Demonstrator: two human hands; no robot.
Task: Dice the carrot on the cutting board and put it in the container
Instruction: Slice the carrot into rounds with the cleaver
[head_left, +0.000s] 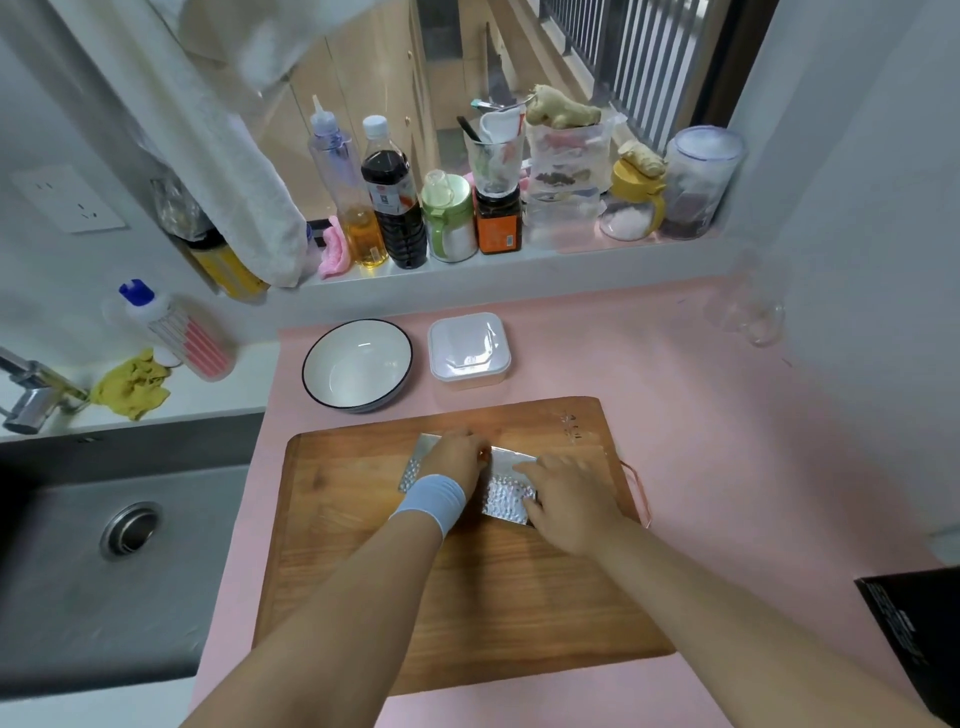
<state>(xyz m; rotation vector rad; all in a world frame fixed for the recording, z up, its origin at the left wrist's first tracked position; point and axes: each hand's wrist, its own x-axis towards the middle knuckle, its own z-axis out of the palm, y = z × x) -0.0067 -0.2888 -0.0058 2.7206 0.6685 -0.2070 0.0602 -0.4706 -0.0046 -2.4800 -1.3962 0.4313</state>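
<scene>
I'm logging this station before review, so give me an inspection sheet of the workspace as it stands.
Surface: pink counter with the wooden cutting board on it.
Job's things: cleaver on the board under both hands; carrot not clearly visible; lidded container behind the board.
Clutter: empty bowl; bottles on the sill.
Hands: left hand on the cleaver, grip unclear; right hand grips the cleaver.
Cables: nothing seen.
Surroundings: sink at left, window behind.
</scene>
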